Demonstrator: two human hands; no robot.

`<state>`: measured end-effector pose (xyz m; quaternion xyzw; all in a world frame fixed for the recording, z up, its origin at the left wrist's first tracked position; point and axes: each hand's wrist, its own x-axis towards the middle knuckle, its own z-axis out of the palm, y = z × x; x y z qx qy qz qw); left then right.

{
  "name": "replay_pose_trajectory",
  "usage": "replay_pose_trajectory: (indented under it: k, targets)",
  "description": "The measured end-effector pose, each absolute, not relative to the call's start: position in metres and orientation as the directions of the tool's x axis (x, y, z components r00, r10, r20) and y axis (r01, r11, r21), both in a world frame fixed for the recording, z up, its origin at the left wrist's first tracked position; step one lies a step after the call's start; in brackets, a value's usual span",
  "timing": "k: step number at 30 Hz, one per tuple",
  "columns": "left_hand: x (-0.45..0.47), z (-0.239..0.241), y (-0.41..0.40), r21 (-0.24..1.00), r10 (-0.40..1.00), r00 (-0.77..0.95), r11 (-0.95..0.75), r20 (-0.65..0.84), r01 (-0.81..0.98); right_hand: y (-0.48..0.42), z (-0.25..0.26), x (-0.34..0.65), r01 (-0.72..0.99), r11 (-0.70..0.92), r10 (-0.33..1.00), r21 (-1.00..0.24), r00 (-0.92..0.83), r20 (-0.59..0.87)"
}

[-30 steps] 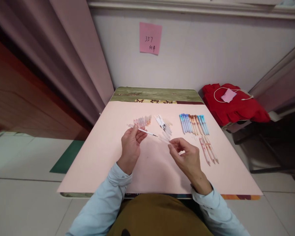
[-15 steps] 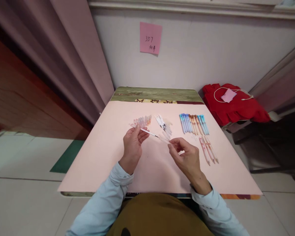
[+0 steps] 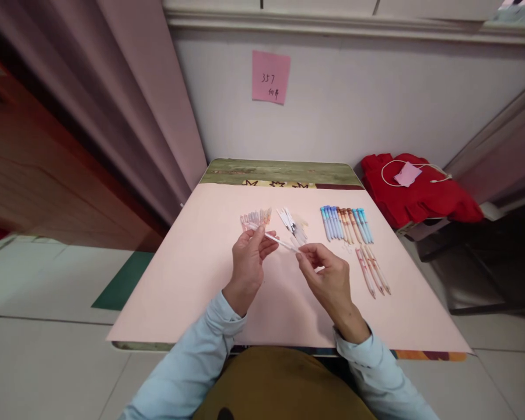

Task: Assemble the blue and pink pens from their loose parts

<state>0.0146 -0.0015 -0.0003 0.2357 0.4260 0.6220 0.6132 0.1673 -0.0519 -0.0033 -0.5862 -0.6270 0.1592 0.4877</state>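
Observation:
My left hand (image 3: 250, 259) is closed on a thin white pen refill (image 3: 276, 239) that points right, above the pale pink sheet (image 3: 201, 274). My right hand (image 3: 326, 274) pinches something small and clear at the refill's tip; I cannot make it out. Both hands meet over the sheet's middle. Behind them lie clear pen caps (image 3: 256, 219) and a pile of white refills and clear parts (image 3: 292, 224).
A row of blue and brown pens (image 3: 345, 223) lies at the back right, with a few orange-patterned pens (image 3: 373, 269) nearer me. The green table (image 3: 280, 170) stands against the wall with a pink note (image 3: 270, 77). Red cloth (image 3: 420, 189) with a cord sits to the right.
My left hand has moved right with the refill, closing the gap until its tip reaches my right hand's fingers. The camera tipped slightly.

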Motion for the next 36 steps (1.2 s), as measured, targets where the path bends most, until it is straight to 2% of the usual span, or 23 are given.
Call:
replay_pose_trajectory:
  k: [10,15,19,25,32,36]
  targets:
    - [0.025,-0.003,-0.008,0.788,0.958,-0.113,0.146,-0.264,-0.598,-0.043,-0.012,0.161,0.498,0.302,0.868,-0.813,0.208,0.45]
    - [0.026,-0.003,-0.005,0.788,0.96,-0.081,0.17,-0.268,-0.591,-0.04,-0.012,0.162,0.57,0.271,0.861,-0.775,0.217,0.461]
    - [0.025,-0.002,-0.002,0.806,0.966,-0.07,0.167,-0.25,-0.568,-0.037,-0.009,0.164,0.682,0.178,0.902,-0.709,0.174,0.394]
    - [0.019,-0.011,0.001,0.797,0.957,-0.099,0.167,-0.273,-0.58,-0.035,-0.015,0.161,0.601,0.215,0.918,-0.77,0.146,0.369]
    - [0.021,-0.012,0.004,0.795,0.954,-0.08,0.191,-0.288,-0.576,-0.034,-0.016,0.164,0.655,0.138,0.945,-0.742,0.137,0.297]
    - [0.02,-0.015,0.005,0.797,0.958,-0.087,0.176,-0.275,-0.578,-0.034,-0.016,0.162,0.622,0.184,0.932,-0.761,0.134,0.335]
